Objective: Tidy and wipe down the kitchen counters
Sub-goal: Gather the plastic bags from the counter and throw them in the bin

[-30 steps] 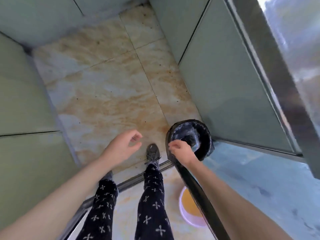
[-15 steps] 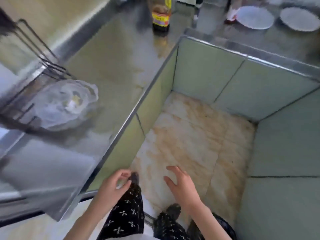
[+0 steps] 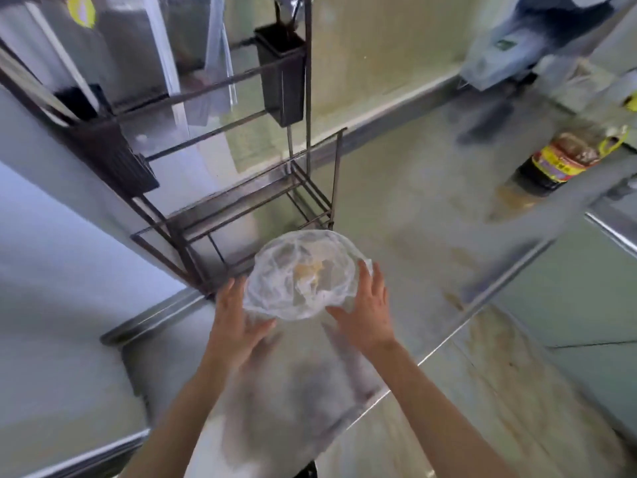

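At centre frame, on the steel counter (image 3: pixel 396 208), a crumpled clear plastic bag (image 3: pixel 303 277) lies before the wire rack (image 3: pixel 307 98). We press our left hand (image 3: pixel 238 326) and right hand (image 3: pixel 365 315) against its sides, fingers spread.

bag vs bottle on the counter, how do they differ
The bag is translucent white and crumpled; the bottle is dark with a yellow and red label. The bag lies by the rack, with the left hand and right hand at its sides; the bottle stands far off to the right, untouched. Both rest on the steel counter.
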Tool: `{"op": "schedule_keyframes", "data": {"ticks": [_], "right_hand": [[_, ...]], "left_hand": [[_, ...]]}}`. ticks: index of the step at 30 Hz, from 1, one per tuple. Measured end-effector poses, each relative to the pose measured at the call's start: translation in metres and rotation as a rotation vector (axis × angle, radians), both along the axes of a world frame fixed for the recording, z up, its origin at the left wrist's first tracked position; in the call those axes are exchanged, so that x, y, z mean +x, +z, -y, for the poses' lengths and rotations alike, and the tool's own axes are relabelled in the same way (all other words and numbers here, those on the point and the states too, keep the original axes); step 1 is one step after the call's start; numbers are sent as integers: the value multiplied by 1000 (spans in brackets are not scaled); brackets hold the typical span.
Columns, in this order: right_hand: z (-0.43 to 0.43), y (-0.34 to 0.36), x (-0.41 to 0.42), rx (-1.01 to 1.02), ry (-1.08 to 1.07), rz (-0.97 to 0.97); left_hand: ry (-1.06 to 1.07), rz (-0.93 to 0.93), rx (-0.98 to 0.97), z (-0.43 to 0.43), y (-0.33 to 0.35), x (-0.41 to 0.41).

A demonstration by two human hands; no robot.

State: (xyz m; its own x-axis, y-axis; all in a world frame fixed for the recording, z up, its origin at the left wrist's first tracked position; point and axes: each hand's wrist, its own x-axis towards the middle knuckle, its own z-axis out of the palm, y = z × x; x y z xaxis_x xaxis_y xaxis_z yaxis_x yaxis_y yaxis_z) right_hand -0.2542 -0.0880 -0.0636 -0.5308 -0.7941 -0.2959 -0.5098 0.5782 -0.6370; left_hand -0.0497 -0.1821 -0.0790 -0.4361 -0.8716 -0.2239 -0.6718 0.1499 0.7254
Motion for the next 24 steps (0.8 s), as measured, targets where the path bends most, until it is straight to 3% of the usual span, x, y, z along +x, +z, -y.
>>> {"op": "schedule_keyframes", "data": {"ticks": [7,12,16,19,24], "right_hand": [[61,-21,-21,100,-218,199],[64,-23,-8,79,-254,299],[54,5,1,-99,-279,664],[39,27,4,-108,-210,852],[3,44,-10,-174,-159,837]], "left_hand": [[53,-186,136,42,-22,-30],[46,-321,57,33,-20,-49],[-73,-324,240,25,-11,-60],[-86,-327,313,17,4,-69],[-110,-291,156,9,21,-83]]}}
